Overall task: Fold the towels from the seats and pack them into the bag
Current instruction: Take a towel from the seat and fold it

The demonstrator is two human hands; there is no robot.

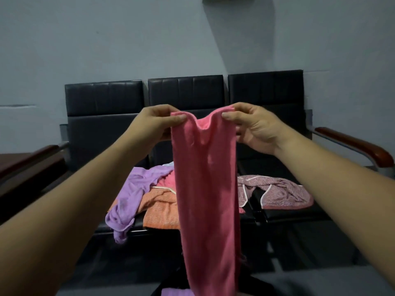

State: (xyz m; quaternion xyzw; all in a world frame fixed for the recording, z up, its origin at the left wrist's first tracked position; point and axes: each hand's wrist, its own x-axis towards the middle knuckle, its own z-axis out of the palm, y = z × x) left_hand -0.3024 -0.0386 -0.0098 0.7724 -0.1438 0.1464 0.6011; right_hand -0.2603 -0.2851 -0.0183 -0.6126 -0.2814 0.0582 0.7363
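Black seats (186,97) face us, loose towels (136,189) lying there. Our left hand (159,122) and right hand (254,127) pinch the pink towel's (207,189) top corners, so it hangs straight for folding.

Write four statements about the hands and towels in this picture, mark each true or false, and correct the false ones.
1. The left hand and the right hand each pinch the top edge of the pink towel. True.
2. The pink towel lies flat on the floor. False: it hangs in the air from both hands.
3. A purple towel and an orange towel lie crumpled on the seats. True.
4. The speckled towel is neatly folded. False: it lies crumpled.
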